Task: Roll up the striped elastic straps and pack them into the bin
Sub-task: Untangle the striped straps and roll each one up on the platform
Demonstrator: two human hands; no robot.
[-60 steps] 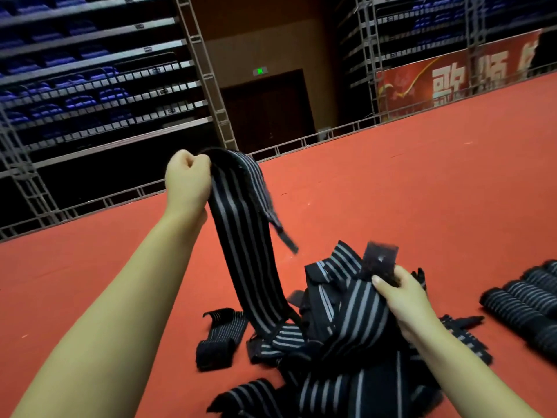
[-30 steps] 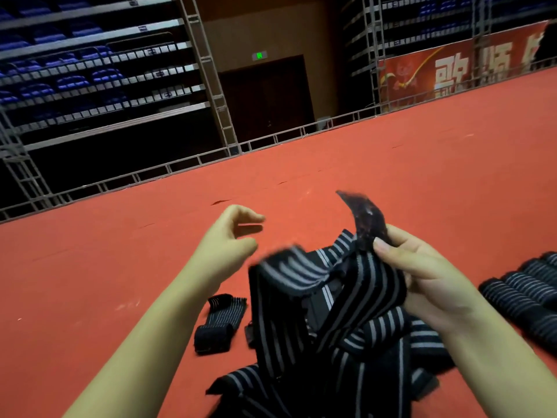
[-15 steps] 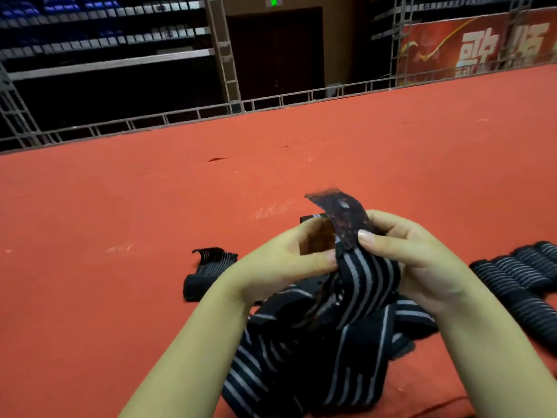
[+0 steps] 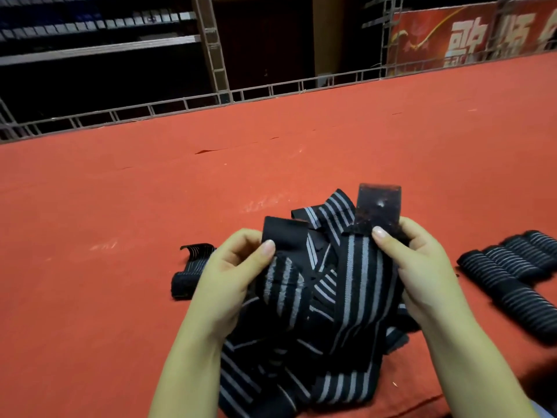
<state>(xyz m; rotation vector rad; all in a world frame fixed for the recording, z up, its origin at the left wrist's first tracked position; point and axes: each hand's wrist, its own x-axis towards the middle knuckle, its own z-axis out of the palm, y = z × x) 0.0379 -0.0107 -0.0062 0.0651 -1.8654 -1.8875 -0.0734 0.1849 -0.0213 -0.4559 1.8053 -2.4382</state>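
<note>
A tangled heap of black elastic straps with grey stripes (image 4: 331, 342) lies on the red carpet in front of me. My right hand (image 4: 419, 267) pinches one striped strap (image 4: 361, 273) just below its dark hook-and-loop end patch (image 4: 378, 206), which stands upright above the thumb. My left hand (image 4: 232, 276) pinches a plain black strap end (image 4: 284, 236) beside it, over the heap. Several rolled-up straps (image 4: 518, 276) lie side by side at the right. No bin is in view.
A small folded strap (image 4: 190, 267) lies alone on the red carpet (image 4: 120, 221) left of my left hand. A metal truss rail (image 4: 180, 107) borders the carpet's far edge, with dark seating tiers behind and a red banner (image 4: 470, 37) at the back right.
My left hand let go of the strap it held high, came down, and now pinches a black strap end beside my right hand. My right hand kept its hold below the end patch.
</note>
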